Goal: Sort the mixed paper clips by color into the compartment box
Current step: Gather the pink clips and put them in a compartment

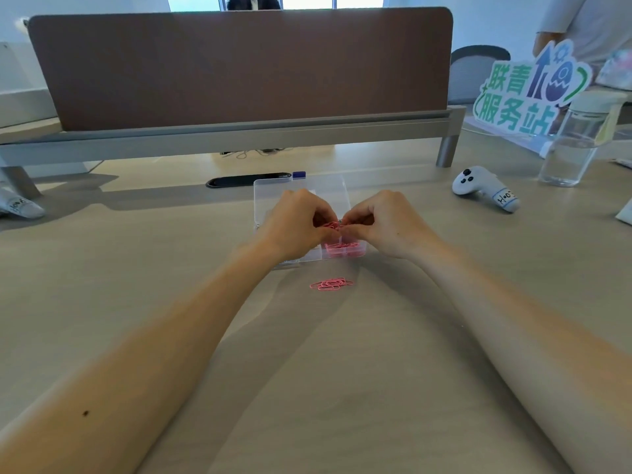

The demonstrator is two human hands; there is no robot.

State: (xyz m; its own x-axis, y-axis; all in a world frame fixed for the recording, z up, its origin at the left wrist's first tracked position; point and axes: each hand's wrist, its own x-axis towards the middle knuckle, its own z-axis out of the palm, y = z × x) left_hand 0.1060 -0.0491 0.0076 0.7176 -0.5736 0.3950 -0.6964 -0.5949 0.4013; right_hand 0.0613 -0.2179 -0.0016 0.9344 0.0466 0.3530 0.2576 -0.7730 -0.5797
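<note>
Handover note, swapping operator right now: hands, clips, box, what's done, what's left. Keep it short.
Left hand and right hand: both pinch a bunch of pink clips above the box.
Box: open on the table, with its lid lying behind it.
Done: sorted pink clips fill the near right compartment.
Left: drop in the held bunch, then the loose pile on the table in front of the box.
The hands hide the other compartments, and no other colours show.
</note>
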